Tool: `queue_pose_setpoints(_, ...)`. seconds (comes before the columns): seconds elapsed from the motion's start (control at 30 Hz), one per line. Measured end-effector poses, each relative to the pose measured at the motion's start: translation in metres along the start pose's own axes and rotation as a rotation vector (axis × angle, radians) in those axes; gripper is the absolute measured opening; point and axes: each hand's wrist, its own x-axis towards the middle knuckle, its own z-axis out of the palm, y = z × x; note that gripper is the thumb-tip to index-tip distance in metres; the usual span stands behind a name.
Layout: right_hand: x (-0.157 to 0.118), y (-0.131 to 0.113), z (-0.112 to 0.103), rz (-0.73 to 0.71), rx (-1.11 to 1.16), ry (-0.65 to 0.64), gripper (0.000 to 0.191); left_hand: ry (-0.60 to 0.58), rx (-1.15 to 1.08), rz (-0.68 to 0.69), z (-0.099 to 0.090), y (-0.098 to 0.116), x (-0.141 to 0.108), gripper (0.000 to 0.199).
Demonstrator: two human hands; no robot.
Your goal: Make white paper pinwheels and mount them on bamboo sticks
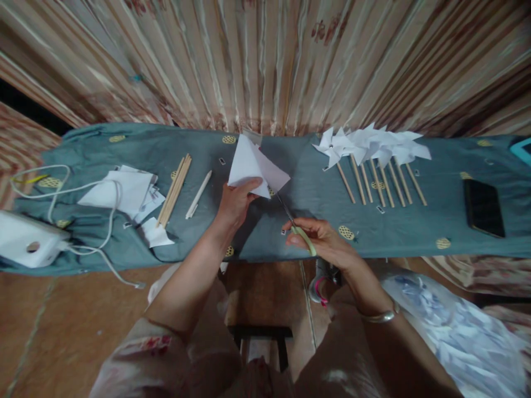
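Observation:
A folded sheet of white paper (pixel 248 166) is raised above the cloth, pinched between the thumb and fingers of my left hand (pixel 236 203). My right hand (pixel 317 237) grips a pair of scissors (pixel 306 240) by their pale green handles. The dark blades point up and left and meet the paper's lower right edge; whether they are cutting into it I cannot tell. To the left of the paper lie a white pen (pixel 199 194) and a small bundle of wooden sticks (pixel 176 188). Several white paper pinwheels (pixel 369 145) on sticks lie in a row at the right.
Loose paper pieces (pixel 128 190) lie at the left near a white device (pixel 31 239) with a cable (pixel 89 249). A dark phone (pixel 483 207) rests at the right on the green cloth (pixel 265 249). A striped curtain (pixel 257 66) hangs behind. A filled plastic bag (pixel 460 331) stands below right.

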Motion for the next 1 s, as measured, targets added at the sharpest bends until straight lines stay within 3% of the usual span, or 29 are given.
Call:
queue_pose_setpoints(0.27,0.008,-0.004,-0.014,-0.176,0.088,0.365,0.050,-0.117,0.009,-0.024,0.001,-0.009,0.000,0.026)
queue_pose_setpoints(0.43,0.015,-0.004,-0.020,-0.259,0.210,0.526,0.048,-0.208,0.264,-0.006,0.001,-0.022,-0.010,0.025)
queue_pose_setpoints(0.57,0.019,-0.008,-0.022,-0.285,0.155,0.575,0.046,-0.329,0.496,-0.052,0.003,-0.028,-0.017,0.016)
queue_pose_setpoints(0.7,0.024,-0.009,-0.018,-0.238,0.142,0.569,0.048,-0.412,0.579,-0.077,0.005,-0.031,-0.021,0.012)
queue_pose_setpoints(0.83,0.027,-0.007,-0.015,-0.209,0.129,0.538,0.045,-0.426,0.592,-0.066,0.006,-0.032,-0.022,0.011)
queue_pose_setpoints(1.0,0.027,-0.009,-0.014,-0.237,0.175,0.617,0.043,-0.415,0.593,-0.078,0.006,-0.031,-0.023,0.011)
